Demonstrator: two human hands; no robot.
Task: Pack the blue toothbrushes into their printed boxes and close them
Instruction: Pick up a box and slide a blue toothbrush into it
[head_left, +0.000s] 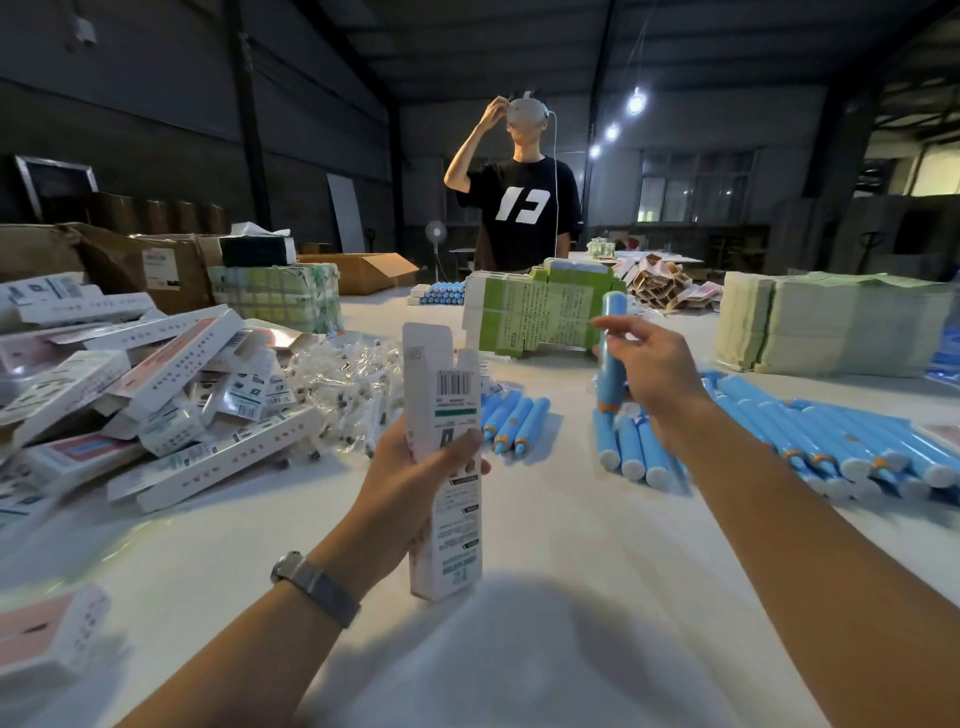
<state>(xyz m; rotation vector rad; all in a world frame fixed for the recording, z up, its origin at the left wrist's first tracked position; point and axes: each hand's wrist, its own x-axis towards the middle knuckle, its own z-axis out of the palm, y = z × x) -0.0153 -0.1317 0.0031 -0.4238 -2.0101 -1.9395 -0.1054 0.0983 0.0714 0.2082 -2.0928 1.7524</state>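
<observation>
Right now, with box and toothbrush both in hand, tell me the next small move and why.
Probably bring the blue toothbrush over to the printed box's open top and start sliding it in. The left hand holds the box upright with its top flap raised, and the right hand grips the toothbrush upright, well to the box's right, so they are not yet lined up.

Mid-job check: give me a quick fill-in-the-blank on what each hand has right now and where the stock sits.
1. The left hand grips a printed box whose top flap is ____.
2. The right hand holds one blue toothbrush standing nearly ____.
3. The pile of printed boxes lies on the table to the person's ____.
4. The row of blue toothbrushes lies to the person's ____.

Missing words: open; upright; left; right
</observation>
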